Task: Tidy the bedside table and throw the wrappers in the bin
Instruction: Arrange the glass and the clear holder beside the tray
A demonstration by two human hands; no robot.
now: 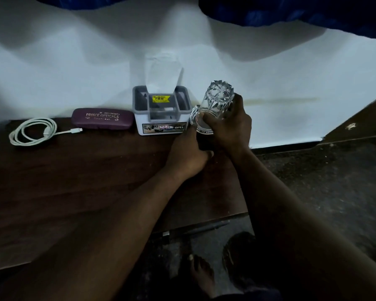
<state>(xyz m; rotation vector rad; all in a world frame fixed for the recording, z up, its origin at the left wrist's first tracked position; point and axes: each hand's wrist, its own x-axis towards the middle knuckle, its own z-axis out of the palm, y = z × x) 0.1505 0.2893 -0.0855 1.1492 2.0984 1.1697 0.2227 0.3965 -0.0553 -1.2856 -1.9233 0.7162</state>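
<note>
My right hand (228, 124) grips a clear cut-glass tumbler (218, 98), tilted with its thick base pointing up and away, above the right end of the dark wooden bedside table (85, 170). Just left of it, a second glass (193, 115) shows only as a rim; the rest is hidden by the tumbler and my hands. My left hand (188, 156) is curled around the lower part of that glass, resting on the tabletop. No wrappers are visible.
A coiled white charging cable (34, 131) lies at the table's far left, with a purple spectacle case (102, 119) beside it. A white and grey organiser box (161, 114) holds a clear plastic sheet. A pen (206, 229) and my foot (202, 273) are on the floor.
</note>
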